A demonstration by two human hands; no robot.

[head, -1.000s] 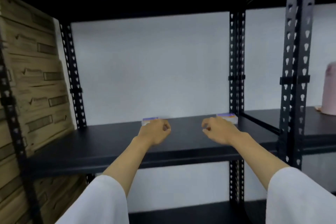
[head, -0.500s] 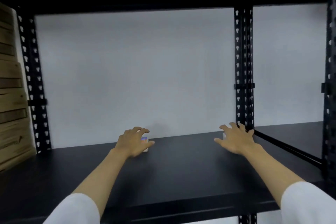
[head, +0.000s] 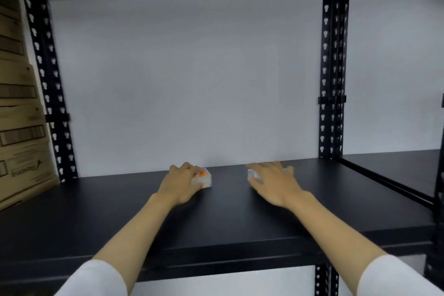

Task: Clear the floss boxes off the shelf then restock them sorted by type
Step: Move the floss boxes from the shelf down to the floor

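Gripping one floss box in our left hand, second box under our right hand at 12 o'clock on the shelf, hands apart, probably pulling both off.

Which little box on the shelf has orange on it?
The floss box under the left hand: this left box shows orange and purple on top. The right box, under the right hand, looks plain white.

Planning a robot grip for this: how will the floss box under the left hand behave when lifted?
The floss box looks small and flat-sided, so probably light and stiff. It sits flat on the shelf, unlikely to roll. The left hand covers it easily.
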